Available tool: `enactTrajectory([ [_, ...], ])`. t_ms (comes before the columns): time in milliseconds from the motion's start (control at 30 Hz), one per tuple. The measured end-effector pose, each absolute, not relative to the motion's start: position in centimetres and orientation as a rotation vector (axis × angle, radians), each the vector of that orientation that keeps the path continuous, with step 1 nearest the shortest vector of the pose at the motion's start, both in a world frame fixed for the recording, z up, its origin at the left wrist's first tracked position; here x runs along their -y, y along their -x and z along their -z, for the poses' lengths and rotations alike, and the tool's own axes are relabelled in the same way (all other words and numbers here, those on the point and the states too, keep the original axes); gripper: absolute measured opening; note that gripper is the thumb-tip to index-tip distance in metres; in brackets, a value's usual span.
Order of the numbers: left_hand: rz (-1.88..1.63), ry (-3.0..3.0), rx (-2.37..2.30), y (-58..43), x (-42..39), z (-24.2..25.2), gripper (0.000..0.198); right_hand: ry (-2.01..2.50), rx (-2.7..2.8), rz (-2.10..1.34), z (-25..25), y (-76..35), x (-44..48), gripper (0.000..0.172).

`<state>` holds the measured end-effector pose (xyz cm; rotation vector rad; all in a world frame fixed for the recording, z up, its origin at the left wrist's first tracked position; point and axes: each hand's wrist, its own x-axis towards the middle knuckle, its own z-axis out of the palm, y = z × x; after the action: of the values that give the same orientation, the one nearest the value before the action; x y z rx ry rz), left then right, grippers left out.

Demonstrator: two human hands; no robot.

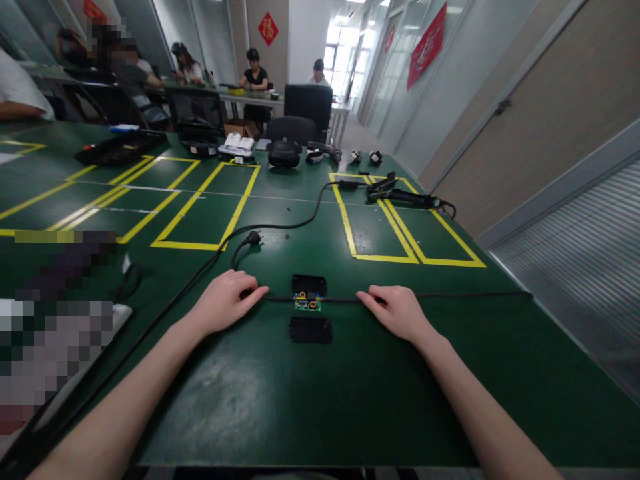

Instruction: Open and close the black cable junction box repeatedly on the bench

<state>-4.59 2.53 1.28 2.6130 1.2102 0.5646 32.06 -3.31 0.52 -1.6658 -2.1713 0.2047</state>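
Note:
A small green circuit board (302, 306) with copper coils lies on the table, with a black cable (345, 300) running out from both sides. To its left, my left hand (227, 301) is closed on the cable, thumb pointing toward the board. My right hand (395, 311) grips the cable on the other side, fingers closed. One black plastic case half (309, 283) sits just behind the board. Another case half (310, 331) lies flat in front of it, apart from both hands. Beyond my left hand rests a black power plug (254, 238).
A long black cord (195, 275) crosses the green table (320, 407) on the left. Yellow tape outlines (187, 246) mark the surface. At the far right lies a black tool (405, 197) with a cord. An open black case (123, 147) stands far left. Several people sit behind.

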Motion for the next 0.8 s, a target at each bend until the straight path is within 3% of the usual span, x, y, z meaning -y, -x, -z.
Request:
enactTrajectory([
  [467, -0.447, -2.568, -1.367, 6.6, -4.0, -1.1, 0.056, 1.827, 2.122, -0.383, -0.5, -35.4, 3.1, 0.068],
  [800, -0.446, -2.549, -1.210, 4.1, -2.3, -1.2, 0.056, 1.771, 2.058, -0.431, -0.3, -35.1, 3.1, 0.068],
])
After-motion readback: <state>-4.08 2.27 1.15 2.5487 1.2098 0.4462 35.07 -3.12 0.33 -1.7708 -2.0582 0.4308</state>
